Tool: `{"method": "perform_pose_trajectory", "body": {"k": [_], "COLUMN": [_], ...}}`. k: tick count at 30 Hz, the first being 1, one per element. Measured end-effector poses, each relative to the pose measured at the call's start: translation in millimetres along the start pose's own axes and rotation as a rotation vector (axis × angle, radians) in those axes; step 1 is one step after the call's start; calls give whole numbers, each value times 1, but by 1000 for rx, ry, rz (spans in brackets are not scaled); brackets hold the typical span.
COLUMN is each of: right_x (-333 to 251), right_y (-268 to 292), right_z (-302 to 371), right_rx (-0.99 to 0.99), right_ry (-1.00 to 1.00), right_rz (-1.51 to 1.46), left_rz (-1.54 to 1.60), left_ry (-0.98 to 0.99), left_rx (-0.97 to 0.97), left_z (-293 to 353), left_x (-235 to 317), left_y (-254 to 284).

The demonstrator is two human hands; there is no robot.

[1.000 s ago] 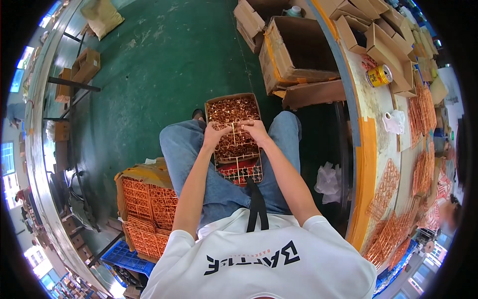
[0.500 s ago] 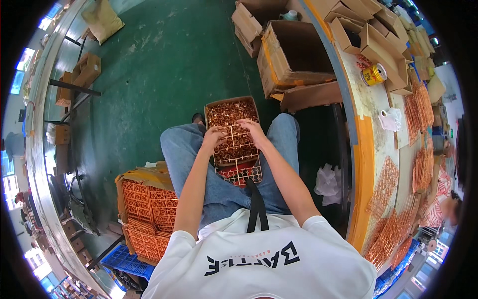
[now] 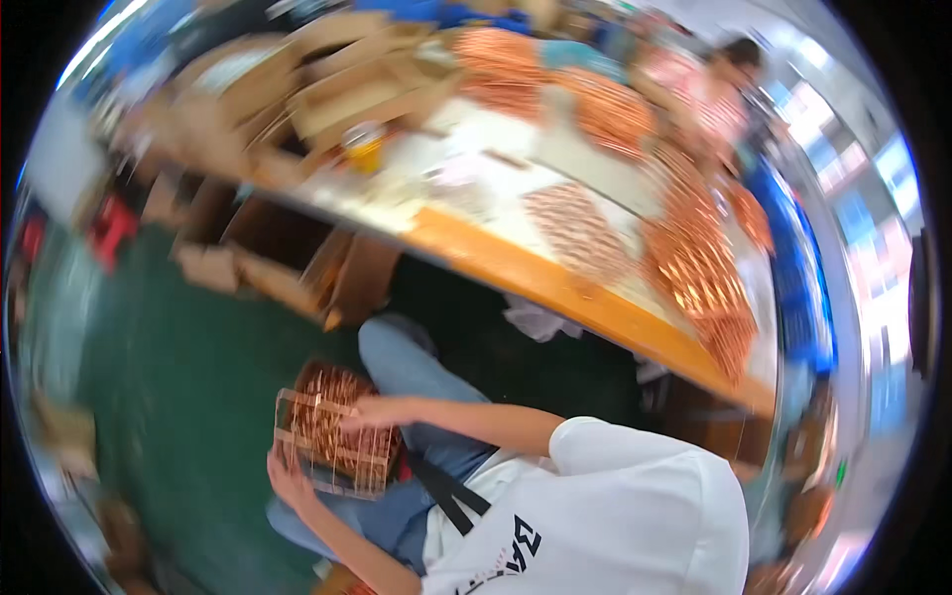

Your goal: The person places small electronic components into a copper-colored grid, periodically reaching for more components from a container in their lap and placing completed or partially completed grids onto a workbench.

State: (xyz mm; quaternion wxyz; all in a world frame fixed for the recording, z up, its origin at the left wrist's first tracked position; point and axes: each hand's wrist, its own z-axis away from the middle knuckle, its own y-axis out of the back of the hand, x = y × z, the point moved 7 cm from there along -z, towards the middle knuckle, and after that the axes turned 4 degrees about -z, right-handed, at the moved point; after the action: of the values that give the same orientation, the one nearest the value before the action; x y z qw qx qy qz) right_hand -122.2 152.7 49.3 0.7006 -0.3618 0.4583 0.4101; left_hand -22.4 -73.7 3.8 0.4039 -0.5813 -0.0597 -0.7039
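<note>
A thin copper-coloured grid frame [image 3: 342,488] is held tilted over my lap, its lattice blurred by motion. My left hand [image 3: 288,478] has its fingers closed on the near-left edge. On the opposite side, my right hand [image 3: 375,413] is closed at the frame's edge, its fingertips smeared. Behind and beneath the frame, a box of shiny copper-coloured small parts [image 3: 337,382] stands between my knees. Single parts cannot be made out.
A long workbench [image 3: 496,260] with an orange front edge crosses ahead and to the right. It bears stacked copper-coloured grids [image 3: 694,268], cardboard trays [image 3: 357,99] and a yellow can [image 3: 363,149]. Open cartons [image 3: 268,248] stand below. Another person [image 3: 709,94] is beyond the bench.
My view has swung to the right, bringing the workbench and another person into sight. The grid frame stays between my hands, with the right hand now lower along its edge.
</note>
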Motion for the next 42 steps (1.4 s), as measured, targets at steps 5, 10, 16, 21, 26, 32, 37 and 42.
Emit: {"method": "perform_pose_trajectory", "body": {"k": [5, 10, 16, 21, 26, 32, 37, 42], "right_x": [-98, -146, -164, -184, -197, -69, -40, -84], "right_y": [74, 220, 503, 587, 456, 296, 280, 260], "right_z": [187, 436, 611, 598, 635, 749, 771, 779], "right_rx": [549, 1416, 1996, 2152, 2130, 1576, 1786, 1984], "right_ry": [331, 284, 524, -463, -580, -1346, -1130, -969], "right_rz": [-468, 17, 52, 471, 1791, 748, 806, 910], "left_rz": [-37, -411, -1271, -1707, -1829, -1803, -1572, -1106], "left_ry": [-132, -333, -732, -547, -352, -627, -864, -902], "left_rx": [-280, -689, -1156, -1052, -1055, -1111, -1281, -1291], "left_z": [48, 107, 134, 116, 89, 80, 130, 200], "left_x": [113, 106, -7, -25, -26, -40, -37, -30], "left_y": [-284, -453, -433, -351, -310, -357, -440, -491]}}
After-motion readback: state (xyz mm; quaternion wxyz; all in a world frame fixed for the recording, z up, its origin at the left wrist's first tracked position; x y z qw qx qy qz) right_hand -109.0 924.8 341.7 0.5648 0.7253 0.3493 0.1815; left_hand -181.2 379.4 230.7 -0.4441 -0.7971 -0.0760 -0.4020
